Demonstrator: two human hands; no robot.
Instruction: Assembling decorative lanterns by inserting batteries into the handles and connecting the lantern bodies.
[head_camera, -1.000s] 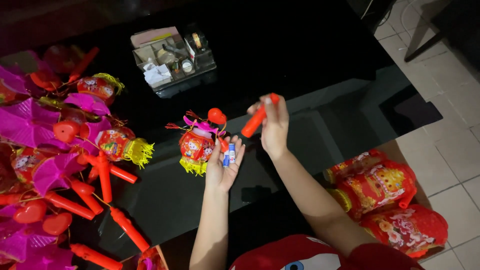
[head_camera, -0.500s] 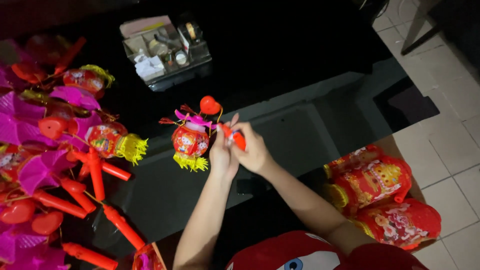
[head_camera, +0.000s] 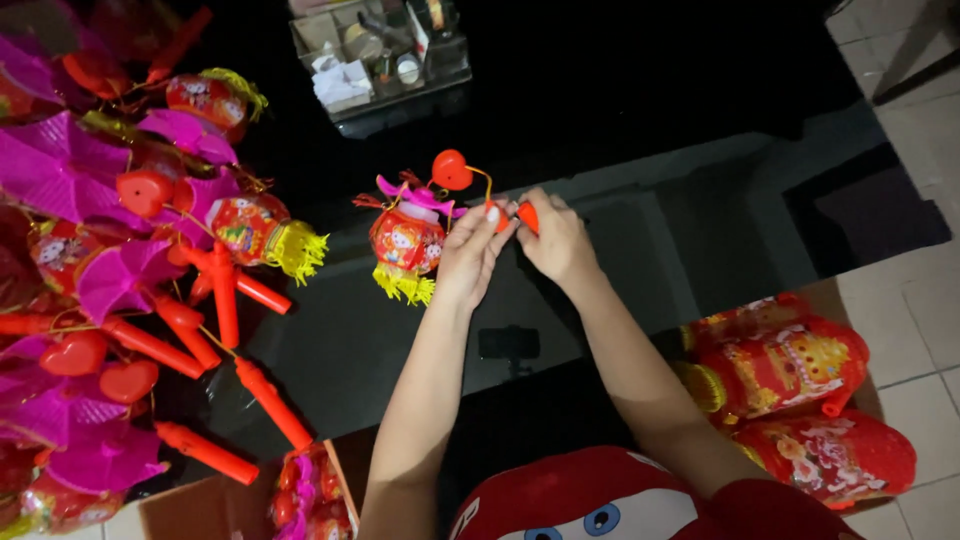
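My left hand (head_camera: 472, 255) and my right hand (head_camera: 556, 238) meet over a black glass table (head_camera: 620, 120), both closed on a short red stick handle (head_camera: 512, 214) held between the fingertips. Just left of the hands lies a small red toy lantern (head_camera: 405, 240) with a pink top and a yellow tassel. A red heart piece (head_camera: 450, 169) on a thin wire runs from the lantern toward my fingers.
A heap of similar pink and red lanterns with red stick handles (head_camera: 120, 280) covers the table's left side. A clear organiser box (head_camera: 380, 55) stands at the back. Larger red lanterns (head_camera: 790, 390) lie on the tiled floor at right. An open cardboard box (head_camera: 250, 495) is at the bottom.
My right hand came down from holding the red stick up in the air and joined my left hand beside the lantern. The view has shifted closer.
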